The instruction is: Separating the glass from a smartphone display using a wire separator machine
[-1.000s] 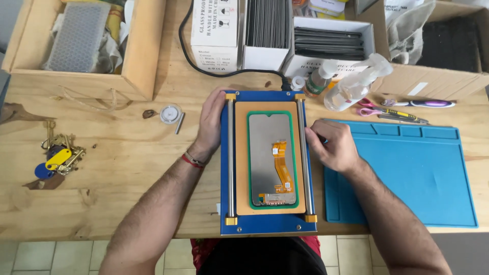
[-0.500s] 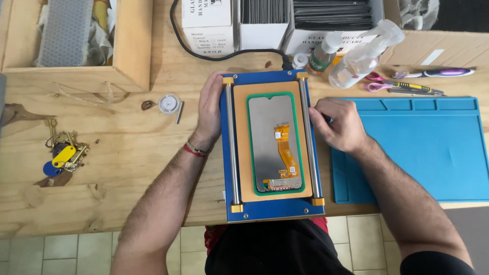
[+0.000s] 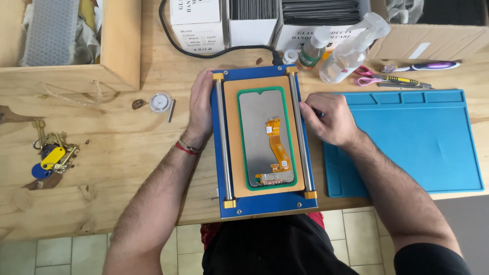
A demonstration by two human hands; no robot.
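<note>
Wooden bench [image 3: 127, 153]; two hands [image 3: 201, 109], one jig [image 3: 265, 206]
</note>
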